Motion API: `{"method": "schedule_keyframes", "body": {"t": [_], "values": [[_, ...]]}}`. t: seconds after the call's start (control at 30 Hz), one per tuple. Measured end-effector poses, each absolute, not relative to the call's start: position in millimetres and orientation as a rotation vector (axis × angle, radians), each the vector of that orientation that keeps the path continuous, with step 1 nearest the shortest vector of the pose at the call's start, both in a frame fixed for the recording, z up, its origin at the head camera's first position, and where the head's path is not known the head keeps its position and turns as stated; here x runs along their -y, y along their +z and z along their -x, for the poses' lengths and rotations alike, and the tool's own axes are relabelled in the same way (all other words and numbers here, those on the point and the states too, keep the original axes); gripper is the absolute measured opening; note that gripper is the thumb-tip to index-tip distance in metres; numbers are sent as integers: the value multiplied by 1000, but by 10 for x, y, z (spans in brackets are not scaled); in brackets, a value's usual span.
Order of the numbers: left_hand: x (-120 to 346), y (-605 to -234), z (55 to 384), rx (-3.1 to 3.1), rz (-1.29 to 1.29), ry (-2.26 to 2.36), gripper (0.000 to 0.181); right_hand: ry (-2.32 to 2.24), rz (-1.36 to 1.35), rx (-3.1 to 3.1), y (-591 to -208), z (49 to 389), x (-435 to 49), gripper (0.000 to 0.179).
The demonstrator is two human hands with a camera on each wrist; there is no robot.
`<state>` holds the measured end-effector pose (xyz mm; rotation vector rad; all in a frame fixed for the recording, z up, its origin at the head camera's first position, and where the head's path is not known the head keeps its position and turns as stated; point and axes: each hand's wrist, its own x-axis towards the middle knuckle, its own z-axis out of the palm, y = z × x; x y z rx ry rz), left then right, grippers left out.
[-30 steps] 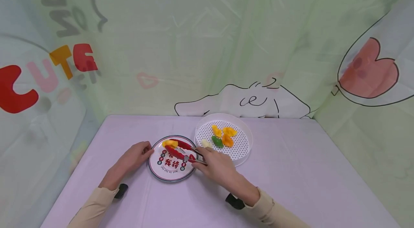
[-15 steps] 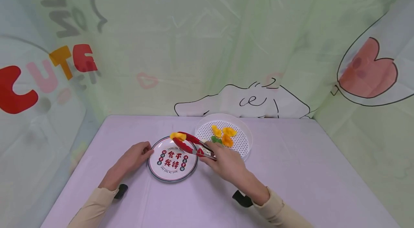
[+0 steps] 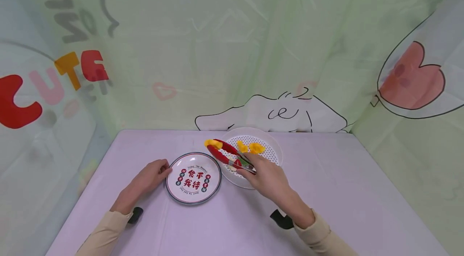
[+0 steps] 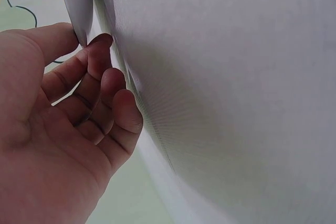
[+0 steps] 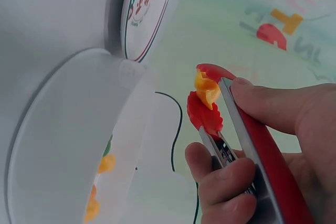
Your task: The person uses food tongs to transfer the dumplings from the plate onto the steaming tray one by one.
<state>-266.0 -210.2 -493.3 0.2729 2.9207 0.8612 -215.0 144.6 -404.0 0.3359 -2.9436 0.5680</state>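
My right hand [image 3: 270,179] grips red-tipped metal tongs [image 5: 254,145], thumb on one arm and fingers curled round the other. Between the red tips is a yellow food-like piece [image 5: 206,87], held in the air near the left rim of a white perforated round tray [image 3: 276,153]. My left hand [image 3: 150,177] pinches the left rim of a round white plate [image 3: 193,197] between thumb and fingers; the left wrist view shows the plate's edge [image 4: 79,9] there. The plate bears red printed characters and a dark rim line, with no piece lying on it.
Inside the tray lie yellow pieces [image 3: 256,148] and a green piece [image 3: 243,162], partly covered by the tongs and right hand. The lilac-covered table [image 3: 326,183] ends at a printed cloth backdrop [image 3: 232,46] behind and at both sides.
My right hand has moved right and away from me, lifting the yellow piece in the tongs off the plate toward the tray. My left hand and the plate have stayed in place.
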Motion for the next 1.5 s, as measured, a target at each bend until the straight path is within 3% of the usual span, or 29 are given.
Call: {"method": "schedule_keyframes", "body": {"t": [0.53, 1.5], "values": [[2140, -4936, 2683, -2927, -299, 858, 14, 513, -285, 2980, -4014, 2266, -1754, 61], [2093, -4909, 2650, -2912, -242, 865, 12, 257, -304, 3248, -3922, 2641, -1621, 48]]}}
